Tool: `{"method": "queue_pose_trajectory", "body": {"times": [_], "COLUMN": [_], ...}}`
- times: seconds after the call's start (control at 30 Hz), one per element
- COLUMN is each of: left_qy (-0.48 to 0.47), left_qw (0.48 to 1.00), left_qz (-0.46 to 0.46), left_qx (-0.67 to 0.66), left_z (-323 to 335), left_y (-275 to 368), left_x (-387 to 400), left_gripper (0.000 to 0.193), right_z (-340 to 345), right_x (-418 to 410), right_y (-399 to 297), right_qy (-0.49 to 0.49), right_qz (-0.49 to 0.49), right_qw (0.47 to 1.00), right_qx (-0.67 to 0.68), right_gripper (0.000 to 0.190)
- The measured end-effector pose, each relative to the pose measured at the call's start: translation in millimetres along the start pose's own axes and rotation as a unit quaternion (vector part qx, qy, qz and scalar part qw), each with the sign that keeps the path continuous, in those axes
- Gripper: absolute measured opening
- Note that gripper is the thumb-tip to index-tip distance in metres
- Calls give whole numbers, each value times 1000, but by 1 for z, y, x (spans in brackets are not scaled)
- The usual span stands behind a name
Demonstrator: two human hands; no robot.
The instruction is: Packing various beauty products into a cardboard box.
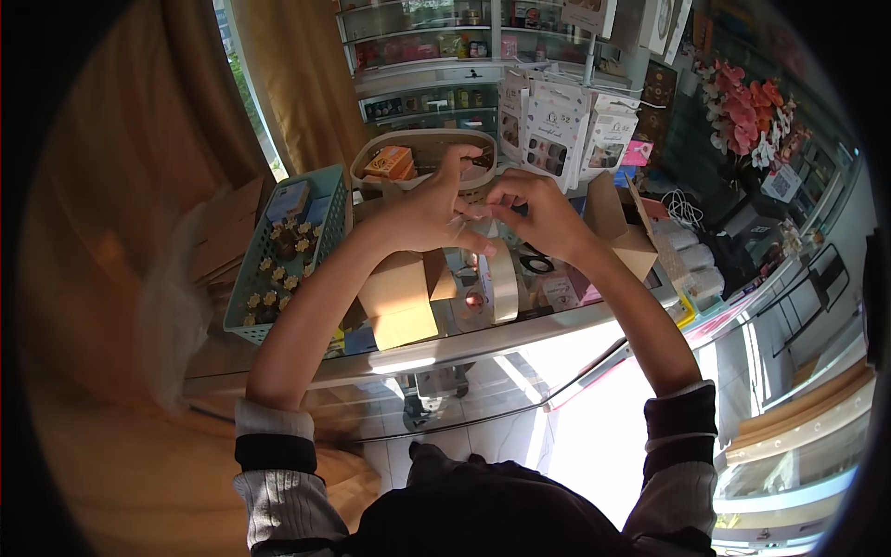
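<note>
My left hand is held above the glass counter, its fingers spread. Close against its fingertips is my right hand, with thumb and forefinger pinched on a small clear strip. The strip looks like tape, though its edges are hard to make out. A wide roll of clear tape stands on edge beneath the hands. To its left sits an open cardboard box, partly hidden by my left forearm. Black-handled scissors lie below my right hand.
A green plastic basket with several gold-flower-topped bottles stands left. A beige basket holds an orange box behind my hands. Packaged press-on nails hang at the back. Another open cardboard box is right.
</note>
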State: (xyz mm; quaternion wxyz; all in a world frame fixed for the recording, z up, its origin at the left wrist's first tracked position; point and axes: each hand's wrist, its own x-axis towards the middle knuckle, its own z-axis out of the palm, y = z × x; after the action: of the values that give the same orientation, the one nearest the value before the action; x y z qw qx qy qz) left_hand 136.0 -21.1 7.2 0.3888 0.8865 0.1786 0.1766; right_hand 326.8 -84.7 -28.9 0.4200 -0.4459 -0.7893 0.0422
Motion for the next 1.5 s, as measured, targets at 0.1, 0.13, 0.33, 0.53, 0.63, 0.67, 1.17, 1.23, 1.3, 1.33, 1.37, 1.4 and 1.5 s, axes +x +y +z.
{"method": "queue_pose_trajectory", "body": {"times": [0.1,0.13,0.33,0.53,0.63,0.67,1.17,1.23,1.3,1.33,1.37,1.4,1.5], "left_qy": [25,25,141,179,143,150,189,207,357,396,401,416,434], "left_qw": [999,999,956,948,970,972,976,969,929,910,907,905,898], "left_qz": [24,24,-23,5,-60,-37,-29,-44,-27,-20,-24,9,50], "left_qx": [34,35,256,262,185,178,103,127,97,121,123,86,51], "left_z": [4,3,-3,-10,-16,-18,-26,-22,-19,-24,-24,-21,-12], "left_y": [0,0,14,4,6,3,16,21,23,18,13,7,-4], "left_x": [-1,-2,-11,-18,-26,-29,-81,-86,-88,-90,-96,-100,-102], "left_gripper": [111,111,89,70,64,61,58,64,85,80,80,76,60], "right_z": [2,2,5,14,19,21,45,52,58,60,62,65,83], "right_x": [6,8,31,48,50,51,59,56,54,51,46,41,37], "right_y": [6,9,17,37,35,33,-43,-45,-49,-52,-55,-54,-53], "right_qy": [18,30,53,23,40,38,71,82,90,105,121,122,112], "right_qz": [14,27,55,56,86,81,-3,7,14,45,75,78,104], "right_qw": [1000,999,987,967,963,964,964,958,952,941,927,925,925], "right_qx": [-19,-33,-138,-247,-252,-249,257,274,291,319,346,350,348], "right_gripper": [9,8,9,12,12,12,11,10,10,9,9,13,19]}}
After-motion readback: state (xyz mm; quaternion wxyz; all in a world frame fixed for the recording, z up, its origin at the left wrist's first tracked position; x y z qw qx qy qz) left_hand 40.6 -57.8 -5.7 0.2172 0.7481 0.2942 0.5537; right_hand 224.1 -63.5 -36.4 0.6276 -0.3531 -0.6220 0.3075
